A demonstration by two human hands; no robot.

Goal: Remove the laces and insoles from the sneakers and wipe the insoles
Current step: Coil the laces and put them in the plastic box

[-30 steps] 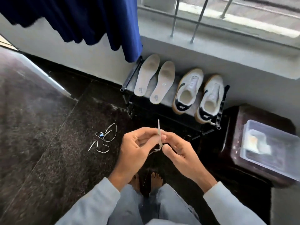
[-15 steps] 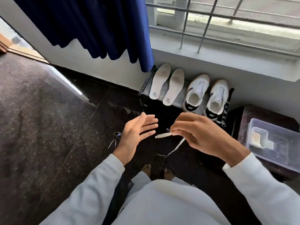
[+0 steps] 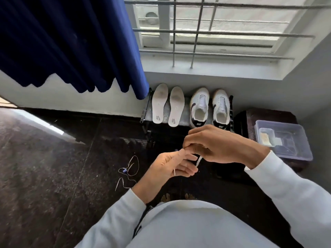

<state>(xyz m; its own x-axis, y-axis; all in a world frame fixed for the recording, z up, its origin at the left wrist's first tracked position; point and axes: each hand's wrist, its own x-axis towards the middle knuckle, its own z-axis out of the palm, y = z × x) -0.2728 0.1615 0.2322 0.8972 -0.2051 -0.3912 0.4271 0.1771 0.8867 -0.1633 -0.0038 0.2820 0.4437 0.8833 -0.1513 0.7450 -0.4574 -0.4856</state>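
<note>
Between the two hands, just above the knees, runs a white lace [image 3: 198,161], free of either shoe. The right hand [image 3: 215,145] has its fingers curled and pinches the lace at the tip of the left thumb. The left hand [image 3: 172,167] lies palm up below it, fingers loosely straight, and the lace crosses behind them, with a short end showing in the palm. Nothing shows the left hand gripping it.

Beyond the right hand, the sneakers [image 3: 199,106] stand on a low rack [image 3: 145,111] with their eyelets apparently bare, and both insoles [image 3: 160,104] lie on the same rack beyond the left hand. Just left of the left hand, a second lace [image 3: 131,166] lies tangled on the floor [image 3: 44,158]. To the right of the right hand sits a plastic box [image 3: 302,145] holding what may be a cloth.

My reading is that the step is gathering this loose lace into a tidy bundle. To do it well:

- Keep the lace flat and lightly taut.
- Let the right hand lead each turn round the left fingers.
- Keep those fingers together so the loops match.
- Trap the free end under the thumb so nothing unwinds.
- Set the bundle down near the other lace.

Whether the insoles have been wiped cannot be told.
</note>
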